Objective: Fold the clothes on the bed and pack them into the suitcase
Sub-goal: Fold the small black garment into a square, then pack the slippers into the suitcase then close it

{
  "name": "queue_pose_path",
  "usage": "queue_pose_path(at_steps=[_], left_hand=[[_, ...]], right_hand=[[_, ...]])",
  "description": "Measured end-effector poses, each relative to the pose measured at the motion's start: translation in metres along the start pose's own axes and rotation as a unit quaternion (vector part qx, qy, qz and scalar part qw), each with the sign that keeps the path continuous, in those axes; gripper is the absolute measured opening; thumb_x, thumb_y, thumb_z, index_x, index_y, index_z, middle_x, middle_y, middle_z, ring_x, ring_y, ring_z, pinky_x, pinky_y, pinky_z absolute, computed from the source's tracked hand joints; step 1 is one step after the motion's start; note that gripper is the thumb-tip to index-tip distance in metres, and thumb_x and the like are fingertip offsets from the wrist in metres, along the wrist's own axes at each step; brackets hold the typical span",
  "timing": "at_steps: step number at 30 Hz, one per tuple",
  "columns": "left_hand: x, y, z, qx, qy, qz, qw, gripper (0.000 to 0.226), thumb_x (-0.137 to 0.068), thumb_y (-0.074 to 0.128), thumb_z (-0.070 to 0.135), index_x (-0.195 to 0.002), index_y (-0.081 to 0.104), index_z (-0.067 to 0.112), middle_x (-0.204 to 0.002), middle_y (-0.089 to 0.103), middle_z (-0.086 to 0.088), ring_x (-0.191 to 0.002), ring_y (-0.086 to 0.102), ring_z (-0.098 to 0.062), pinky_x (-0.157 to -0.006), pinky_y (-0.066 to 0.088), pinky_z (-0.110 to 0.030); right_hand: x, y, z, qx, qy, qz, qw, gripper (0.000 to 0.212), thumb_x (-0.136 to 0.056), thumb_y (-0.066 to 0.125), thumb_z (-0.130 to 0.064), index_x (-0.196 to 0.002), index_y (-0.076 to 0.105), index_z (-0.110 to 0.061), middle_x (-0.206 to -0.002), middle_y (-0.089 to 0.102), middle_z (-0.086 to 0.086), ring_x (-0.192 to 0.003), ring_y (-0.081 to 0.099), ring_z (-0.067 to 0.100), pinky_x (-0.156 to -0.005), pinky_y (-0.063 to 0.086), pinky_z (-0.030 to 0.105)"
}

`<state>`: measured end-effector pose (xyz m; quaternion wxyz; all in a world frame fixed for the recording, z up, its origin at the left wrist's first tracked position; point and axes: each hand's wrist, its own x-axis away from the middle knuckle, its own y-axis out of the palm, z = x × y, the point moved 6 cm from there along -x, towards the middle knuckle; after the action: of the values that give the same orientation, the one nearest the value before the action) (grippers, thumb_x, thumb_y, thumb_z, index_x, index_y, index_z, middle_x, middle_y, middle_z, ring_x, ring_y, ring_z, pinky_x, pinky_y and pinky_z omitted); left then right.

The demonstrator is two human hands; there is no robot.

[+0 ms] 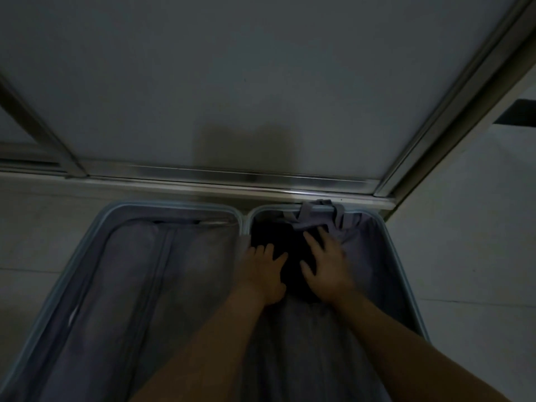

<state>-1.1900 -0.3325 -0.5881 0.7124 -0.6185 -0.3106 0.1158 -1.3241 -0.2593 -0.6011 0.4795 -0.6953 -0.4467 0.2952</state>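
Note:
A pale blue suitcase (174,205) lies open flat on the floor, both halves lined in grey-purple fabric. A dark folded garment (293,250) sits at the far end of the right half. My left hand (265,271) rests flat on the garment's left side with fingers spread. My right hand (327,265) lies flat on its right side, fingers straight and slightly blurred. A grey strap (313,216) of the lining hangs over the far rim of the right half. The scene is dim.
A metal sliding-door track (203,172) runs just behind the suitcase, with a frosted panel (232,68) above it. Light floor tiles (464,242) lie to the right. The left half's zipped divider (162,271) is closed.

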Motion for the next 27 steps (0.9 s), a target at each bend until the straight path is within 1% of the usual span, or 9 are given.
queue_pose_path(at_steps=[1, 3, 7, 11, 13, 16, 19, 24, 27], left_hand=[[-0.002, -0.001, 0.0, 0.013, -0.005, 0.003, 1.0, 0.071, -0.088, 0.046, 0.049, -0.151, 0.024, 0.026, -0.152, 0.023, -0.016, -0.132, 0.03, -0.033, -0.108, 0.024, -0.042], [-0.004, -0.001, -0.001, 0.034, -0.008, 0.014, 0.999, 0.065, -0.089, 0.043, 0.049, -0.148, 0.031, 0.026, -0.154, 0.021, -0.014, -0.134, 0.027, -0.032, -0.108, 0.025, -0.042], [-0.004, 0.004, 0.001, 0.029, 0.007, 0.018, 0.999, 0.06, -0.091, 0.045, 0.042, -0.147, 0.033, 0.025, -0.16, 0.011, -0.009, -0.143, 0.015, -0.033, -0.113, 0.018, -0.042], [-0.007, 0.006, 0.0, 0.022, 0.002, 0.007, 1.0, 0.061, -0.09, 0.048, 0.041, -0.146, 0.033, 0.023, -0.159, 0.015, -0.011, -0.143, 0.017, -0.034, -0.112, 0.02, -0.043], [-0.007, 0.004, 0.0, 0.02, 0.004, 0.008, 1.0, 0.061, -0.089, 0.05, 0.039, -0.144, 0.033, 0.021, -0.157, 0.019, -0.012, -0.141, 0.021, -0.034, -0.109, 0.024, -0.042], [-0.009, 0.004, -0.001, 0.028, 0.0, 0.034, 0.999, 0.065, -0.088, 0.049, 0.037, -0.146, 0.028, 0.017, -0.154, 0.025, -0.01, -0.137, 0.027, -0.031, -0.106, 0.028, -0.04], [-0.01, 0.01, -0.003, 0.021, -0.005, 0.041, 0.999, 0.078, -0.09, 0.048, 0.045, -0.153, 0.012, 0.017, -0.157, 0.018, -0.009, -0.14, 0.022, -0.03, -0.109, 0.026, -0.039], [-0.012, 0.016, -0.002, -0.01, -0.001, 0.034, 0.999, 0.077, -0.091, 0.046, 0.047, -0.154, 0.012, 0.016, -0.158, 0.015, -0.011, -0.14, 0.021, -0.032, -0.107, 0.027, -0.041], [-0.013, 0.009, -0.002, 0.003, 0.002, 0.016, 1.0, 0.076, -0.089, 0.049, 0.043, -0.152, 0.018, 0.017, -0.155, 0.021, -0.011, -0.135, 0.027, -0.032, -0.102, 0.032, -0.041]], right_hand=[[0.004, 0.008, -0.004, 0.025, -0.014, -0.044, 0.999, 0.079, -0.085, 0.043, -0.052, -0.155, 0.011, -0.03, -0.162, 0.006, 0.005, -0.148, 0.008, 0.025, -0.113, 0.022, 0.052], [0.004, 0.02, 0.0, 0.057, 0.011, -0.083, 0.995, 0.083, -0.088, 0.043, -0.051, -0.154, -0.003, -0.033, -0.163, -0.008, 0.0, -0.149, -0.002, 0.022, -0.111, 0.021, 0.055], [-0.002, 0.018, 0.005, 0.076, 0.122, -0.042, 0.989, 0.079, -0.09, 0.052, -0.035, -0.154, 0.006, -0.034, -0.162, -0.007, 0.007, -0.147, 0.006, 0.029, -0.097, 0.037, 0.053], [-0.021, 0.017, 0.007, 0.031, 0.223, -0.027, 0.974, 0.08, -0.089, 0.055, -0.03, -0.154, 0.008, -0.029, -0.161, -0.002, 0.012, -0.145, 0.01, 0.036, -0.103, 0.035, 0.055], [-0.028, 0.022, -0.005, 0.011, 0.197, -0.044, 0.979, 0.081, -0.089, 0.053, -0.03, -0.155, 0.005, -0.028, -0.161, -0.001, 0.013, -0.145, 0.007, 0.038, -0.108, 0.027, 0.058], [-0.019, 0.027, -0.02, 0.055, 0.083, -0.026, 0.995, 0.075, -0.089, 0.042, -0.044, -0.155, 0.009, -0.029, -0.163, 0.0, 0.007, -0.149, 0.001, 0.032, -0.11, 0.011, 0.065], [-0.004, 0.03, -0.014, 0.09, -0.009, -0.001, 0.996, 0.072, -0.09, 0.031, -0.049, -0.155, 0.015, -0.022, -0.163, 0.004, 0.001, -0.15, 0.003, 0.022, -0.114, 0.008, 0.064], [-0.006, 0.039, -0.007, 0.074, 0.013, -0.062, 0.995, 0.076, -0.087, 0.012, -0.054, -0.156, 0.003, -0.022, -0.163, -0.007, -0.002, -0.15, -0.006, 0.017, -0.119, 0.002, 0.054], [-0.013, 0.034, -0.013, 0.085, 0.034, -0.133, 0.987, 0.071, -0.095, 0.022, -0.05, -0.155, -0.004, -0.022, -0.162, -0.015, -0.002, -0.149, -0.012, 0.018, -0.118, 0.0, 0.055]])
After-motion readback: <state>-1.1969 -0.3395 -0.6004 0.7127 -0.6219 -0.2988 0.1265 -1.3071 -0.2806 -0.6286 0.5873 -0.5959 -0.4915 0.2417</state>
